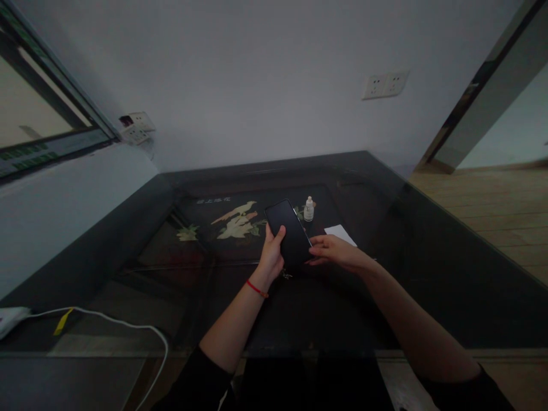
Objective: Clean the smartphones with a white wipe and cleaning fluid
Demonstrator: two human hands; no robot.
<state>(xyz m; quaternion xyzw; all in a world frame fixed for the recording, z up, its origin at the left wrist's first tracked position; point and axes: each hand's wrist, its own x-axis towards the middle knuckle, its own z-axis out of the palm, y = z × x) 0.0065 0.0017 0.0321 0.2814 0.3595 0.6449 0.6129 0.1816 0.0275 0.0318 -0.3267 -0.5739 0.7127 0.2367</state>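
Observation:
My left hand [272,254] grips a black smartphone [288,230] by its lower left edge, thumb on the dark screen, holding it tilted above the dark glass table [385,285]. A red string sits on that wrist. My right hand [334,251] touches the phone's lower right edge with its fingertips pressed together against it. Just beyond the phone stands a small white dropper bottle [309,209]. A white sheet or cloth [340,233] lies flat to the right of the phone, behind my right hand.
A bird and flower inlay [237,221] shows under the glass. A white cable [128,331] with a yellow tag runs from a white device [11,319] at the left edge. Wall sockets [385,84] sit above; a window [38,120] is at left, wooden floor at right.

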